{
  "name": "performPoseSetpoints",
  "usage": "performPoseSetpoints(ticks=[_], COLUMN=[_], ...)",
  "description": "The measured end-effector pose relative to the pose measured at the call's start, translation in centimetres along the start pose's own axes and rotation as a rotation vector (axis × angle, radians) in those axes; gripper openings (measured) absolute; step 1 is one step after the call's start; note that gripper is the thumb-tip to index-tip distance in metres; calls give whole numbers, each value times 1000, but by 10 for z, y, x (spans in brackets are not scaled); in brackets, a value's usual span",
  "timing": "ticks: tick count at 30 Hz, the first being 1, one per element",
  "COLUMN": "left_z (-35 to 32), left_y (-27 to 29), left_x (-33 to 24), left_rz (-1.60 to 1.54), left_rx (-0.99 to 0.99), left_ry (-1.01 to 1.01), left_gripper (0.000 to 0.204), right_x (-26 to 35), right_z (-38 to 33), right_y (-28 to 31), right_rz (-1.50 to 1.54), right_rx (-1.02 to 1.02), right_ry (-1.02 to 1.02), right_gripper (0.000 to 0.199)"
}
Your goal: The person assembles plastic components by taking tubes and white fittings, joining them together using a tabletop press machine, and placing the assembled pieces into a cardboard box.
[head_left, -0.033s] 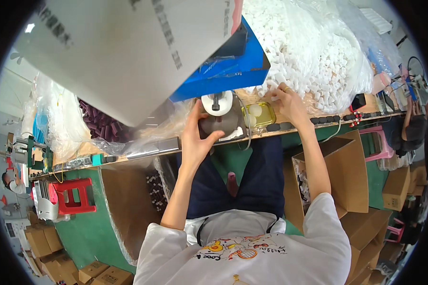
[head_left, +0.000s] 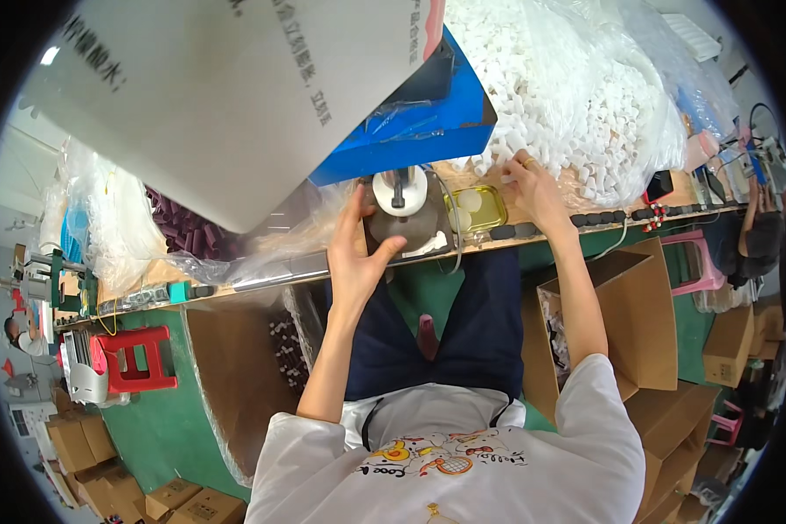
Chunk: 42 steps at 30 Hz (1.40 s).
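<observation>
My left hand (head_left: 355,253) is open beside a small bench machine with a white round head (head_left: 399,194) and a dark base plate (head_left: 393,234). Its thumb and fingers are spread around the left front of that plate, with nothing between them. At the near edge of a heap of small white plastic pieces (head_left: 576,122), my right hand (head_left: 533,194) pinches one white piece between thumb and fingers. A yellow dish (head_left: 495,210) with pale round items lies between the machine and my right hand.
A blue bin (head_left: 410,148) stands behind the machine, below a large hanging paper sheet (head_left: 236,96). Dark maroon pieces (head_left: 183,227) lie in plastic at the left. Open cardboard boxes (head_left: 642,314) flank my legs. A red stool (head_left: 140,358) stands at far left.
My left hand has shifted very slightly left. My right hand stays at the edge of the white heap, its fingers a little more curled.
</observation>
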<state>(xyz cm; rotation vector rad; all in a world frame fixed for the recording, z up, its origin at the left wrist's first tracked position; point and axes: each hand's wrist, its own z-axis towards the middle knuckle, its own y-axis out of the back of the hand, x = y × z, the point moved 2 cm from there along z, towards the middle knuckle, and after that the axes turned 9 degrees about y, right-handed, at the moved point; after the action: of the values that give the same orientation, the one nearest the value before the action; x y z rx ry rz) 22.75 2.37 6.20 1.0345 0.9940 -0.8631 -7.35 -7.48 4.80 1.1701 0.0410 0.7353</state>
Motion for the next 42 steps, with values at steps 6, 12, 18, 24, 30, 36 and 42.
performPoseSetpoints(ticks=[6, 12, 18, 24, 30, 36, 42], left_z=[8, 3, -47, -1, 67, 61, 56], left_y=[-16, -10, 146, 171, 125, 95, 111], left_x=[13, -32, -38, 4, 61, 35, 79], left_rz=[175, 95, 815, 719, 659, 805, 490], left_rx=[-79, -39, 234, -253, -264, -8, -174], left_ry=[-158, -180, 477, 184, 22, 71, 95], left_gripper=[28, 25, 29, 28, 25, 37, 56], right_x=[24, 92, 134, 159, 167, 151, 136], right_z=[-5, 11, 29, 27, 25, 22, 25], right_y=[-13, -42, -42, -32, -43, -48, -61], right_rz=[698, 1159, 969, 440, 262, 322, 516], right_rx=[-245, -189, -109, -168, -184, -341, -276], right_ry=[-300, -284, -160, 151, 253, 234, 323], right_gripper=[23, 19, 19, 20, 22, 20, 20])
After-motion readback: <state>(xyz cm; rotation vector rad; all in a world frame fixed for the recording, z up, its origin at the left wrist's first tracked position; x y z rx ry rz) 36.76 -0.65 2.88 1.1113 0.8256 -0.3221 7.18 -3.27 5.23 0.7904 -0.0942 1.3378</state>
